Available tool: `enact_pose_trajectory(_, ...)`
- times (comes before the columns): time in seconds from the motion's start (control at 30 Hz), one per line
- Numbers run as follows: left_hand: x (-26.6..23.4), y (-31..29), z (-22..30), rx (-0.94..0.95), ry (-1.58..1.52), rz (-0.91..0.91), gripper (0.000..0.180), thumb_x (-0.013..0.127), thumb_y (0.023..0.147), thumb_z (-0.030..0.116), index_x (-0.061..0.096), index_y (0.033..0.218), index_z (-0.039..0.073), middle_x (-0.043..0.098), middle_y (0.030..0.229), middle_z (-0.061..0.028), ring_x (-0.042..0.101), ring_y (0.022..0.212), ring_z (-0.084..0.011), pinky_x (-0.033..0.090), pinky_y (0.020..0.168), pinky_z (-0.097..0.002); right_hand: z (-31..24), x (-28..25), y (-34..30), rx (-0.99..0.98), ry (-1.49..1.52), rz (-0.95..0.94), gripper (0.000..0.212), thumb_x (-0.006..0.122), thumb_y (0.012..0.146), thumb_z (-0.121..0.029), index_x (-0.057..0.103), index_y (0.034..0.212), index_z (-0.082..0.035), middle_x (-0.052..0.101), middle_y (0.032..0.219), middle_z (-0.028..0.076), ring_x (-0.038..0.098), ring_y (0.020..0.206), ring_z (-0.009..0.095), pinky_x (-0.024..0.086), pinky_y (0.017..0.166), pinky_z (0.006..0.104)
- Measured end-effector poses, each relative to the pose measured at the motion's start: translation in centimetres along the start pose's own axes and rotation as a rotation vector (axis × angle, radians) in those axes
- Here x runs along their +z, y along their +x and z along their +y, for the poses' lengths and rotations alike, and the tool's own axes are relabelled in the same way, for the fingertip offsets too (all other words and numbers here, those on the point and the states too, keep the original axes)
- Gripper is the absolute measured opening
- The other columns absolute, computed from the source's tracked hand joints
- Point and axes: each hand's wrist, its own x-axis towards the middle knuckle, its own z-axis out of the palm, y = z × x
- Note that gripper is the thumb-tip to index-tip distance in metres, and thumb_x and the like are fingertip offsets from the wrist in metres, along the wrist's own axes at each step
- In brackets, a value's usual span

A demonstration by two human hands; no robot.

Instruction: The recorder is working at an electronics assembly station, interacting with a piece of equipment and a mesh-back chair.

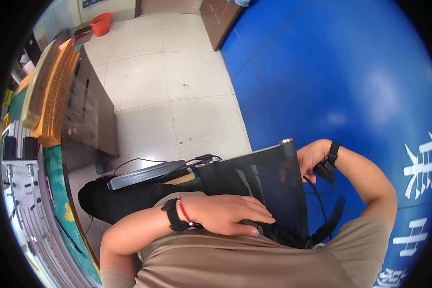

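My left hand (233, 213) lies palm down with its fingers stretched out, over the lower part of a black mesh panel (254, 177). The panel spans the space in front of my body, and a rod with a silver end (286, 141) shows at its upper right corner. Beside the panel's right edge is my right hand (313, 156), its fingers bent and partly hidden behind that edge. What they grip cannot be made out. A black cable (317, 192) runs down from near these fingertips, and a small black box (324, 170) sits under the wrist.
Left of the panel lie a grey flat device (146, 175) with a cable and a light wooden handle (180, 179). A workbench (57, 180) at the left carries metal rails and stacked orange sheets (57, 96). A blue wall (331, 72) stands close at the right. Far off is a red bucket (100, 25).
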Motion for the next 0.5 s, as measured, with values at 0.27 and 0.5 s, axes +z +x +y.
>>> enact_pose_trajectory(0.27,1.4,0.1,0.7,-0.015,0.101,-0.01,0.054,0.062,0.113,0.028,0.055,0.157,-0.001,0.056,0.16,-0.0231,0.046,0.155,-0.0399,0.038,0.128,-0.0478,-3.5,-0.7,-1.3,-0.092,-0.015,0.199,0.025,0.068,0.102,-0.003,0.07,0.126,0.004,0.075,0.085,0.011,0.074,0.064,0.017,0.058,0.056,0.029)
enact_pose_trajectory(0.5,1.2,-1.0,1.8,-0.11,0.063,0.011,0.053,0.061,0.113,0.03,0.056,0.155,-0.002,0.058,0.158,-0.0226,0.051,0.151,-0.0386,0.041,0.126,-0.0476,-8.3,-0.1,-1.0,-0.14,0.242,0.353,0.034,0.052,0.114,-0.019,0.064,0.139,0.001,0.077,0.089,0.014,0.078,0.073,0.019,0.067,0.07,0.0388)
